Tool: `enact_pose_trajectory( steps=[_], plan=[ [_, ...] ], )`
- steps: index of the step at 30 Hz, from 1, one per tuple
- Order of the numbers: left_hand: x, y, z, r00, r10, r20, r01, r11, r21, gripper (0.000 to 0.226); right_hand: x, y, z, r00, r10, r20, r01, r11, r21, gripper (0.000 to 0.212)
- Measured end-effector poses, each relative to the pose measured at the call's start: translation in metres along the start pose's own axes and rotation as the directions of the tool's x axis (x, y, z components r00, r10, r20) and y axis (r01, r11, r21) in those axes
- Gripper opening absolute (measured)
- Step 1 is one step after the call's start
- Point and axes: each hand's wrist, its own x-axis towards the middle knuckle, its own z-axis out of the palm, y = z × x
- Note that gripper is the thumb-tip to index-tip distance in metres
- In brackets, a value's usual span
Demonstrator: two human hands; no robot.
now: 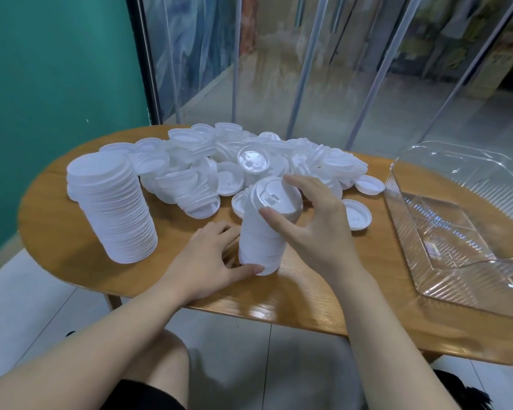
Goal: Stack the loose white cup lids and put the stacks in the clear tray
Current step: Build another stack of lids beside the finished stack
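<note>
At frame centre my left hand (208,255) grips the base of a leaning lid stack (264,229); my right hand (311,214) pinches its top. Loose lids (237,155) lie behind; the clear tray (456,232) sits at right.

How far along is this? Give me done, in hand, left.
Done: one tall stack stands on the table. In hand: left hand and right hand grip a second stack. Left: the loose pile; nothing is visible in the clear tray.
</note>
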Motion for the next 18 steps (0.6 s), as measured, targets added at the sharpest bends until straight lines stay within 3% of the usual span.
enact_pose_trajectory(
  steps=[12,16,18],
  plan=[
    [0.001,0.000,0.001,1.000,0.000,0.011,0.000,1.000,0.005,0.072,0.001,0.002,0.014,0.999,-0.017,0.030,0.019,0.999,-0.044,0.064],
    [0.000,0.000,0.000,1.000,-0.004,0.006,0.004,1.000,0.002,0.069,-0.001,0.009,0.006,0.999,0.017,0.046,-0.018,0.999,0.033,0.077],
    [0.000,0.000,0.000,1.000,0.003,-0.006,-0.003,1.000,-0.002,0.066,0.002,0.021,-0.002,0.999,0.023,-0.029,-0.020,0.995,0.097,0.064]
  ],
)
